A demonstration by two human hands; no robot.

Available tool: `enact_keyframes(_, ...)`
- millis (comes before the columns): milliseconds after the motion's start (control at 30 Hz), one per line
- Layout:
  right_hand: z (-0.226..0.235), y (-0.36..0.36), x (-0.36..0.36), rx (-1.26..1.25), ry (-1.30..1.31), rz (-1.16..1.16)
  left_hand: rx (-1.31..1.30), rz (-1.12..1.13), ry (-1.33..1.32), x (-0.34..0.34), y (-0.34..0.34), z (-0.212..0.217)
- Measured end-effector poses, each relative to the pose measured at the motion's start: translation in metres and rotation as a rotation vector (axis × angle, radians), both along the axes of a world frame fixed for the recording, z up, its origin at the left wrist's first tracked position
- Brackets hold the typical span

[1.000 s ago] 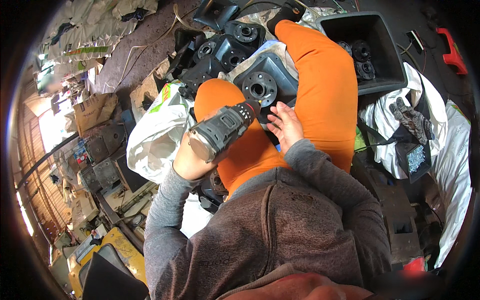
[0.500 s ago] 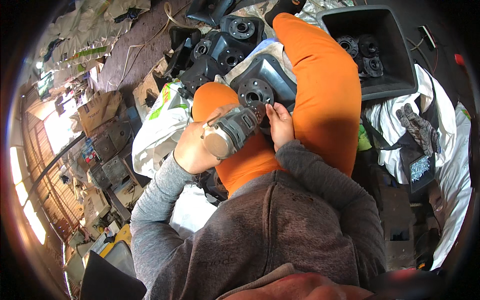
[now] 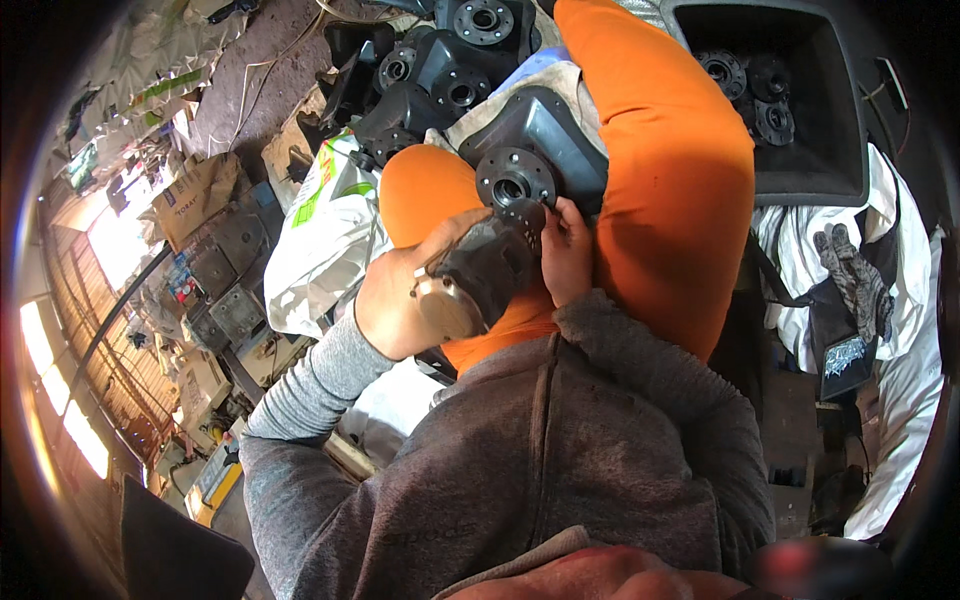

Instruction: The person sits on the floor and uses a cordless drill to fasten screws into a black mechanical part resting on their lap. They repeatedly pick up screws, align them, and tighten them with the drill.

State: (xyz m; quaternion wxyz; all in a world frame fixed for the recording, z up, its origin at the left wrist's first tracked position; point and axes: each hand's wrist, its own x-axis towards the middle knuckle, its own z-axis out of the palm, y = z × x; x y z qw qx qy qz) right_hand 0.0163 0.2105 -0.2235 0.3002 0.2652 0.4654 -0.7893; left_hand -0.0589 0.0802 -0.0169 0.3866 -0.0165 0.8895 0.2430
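My left hand (image 3: 392, 300) is wrapped round a grey power drill (image 3: 478, 282), its chuck end pointing away from me toward a dark housing (image 3: 550, 130) between my thighs. At the housing's near end is a round black flange (image 3: 490, 182) with a ring of holes and an open centre. The chuck is right at the flange's near edge and hides the drill's tip. Beside it, my right hand (image 3: 568, 255) pinches at the flange's lower right rim; whatever lies between the fingertips is too small to make out.
Several similar black flanged housings (image 3: 440, 75) lie beyond my left knee. A deep black bin (image 3: 815, 185) with a few flanged parts stands at right. Near it lie a dark glove (image 3: 855, 280) and a tray of small screws (image 3: 845, 362). A white bag (image 3: 310, 285) rests at left.
The whole view has shifted a little. My left hand and the drill have tilted slightly, and the drill is now in shadow. My right fingers stay at the flange's rim.
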Motion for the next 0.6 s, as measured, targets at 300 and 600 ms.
enact_keyframes(300,-0.021,-0.012,-0.003,0.213,0.212,0.038,0.061,0.166,0.126,0.025,-0.009,0.015)
enact_keyframes(600,0.037,-0.006,-0.064,0.499,0.747,-0.147,0.013,0.271,0.145,0.069,-0.086,0.032)
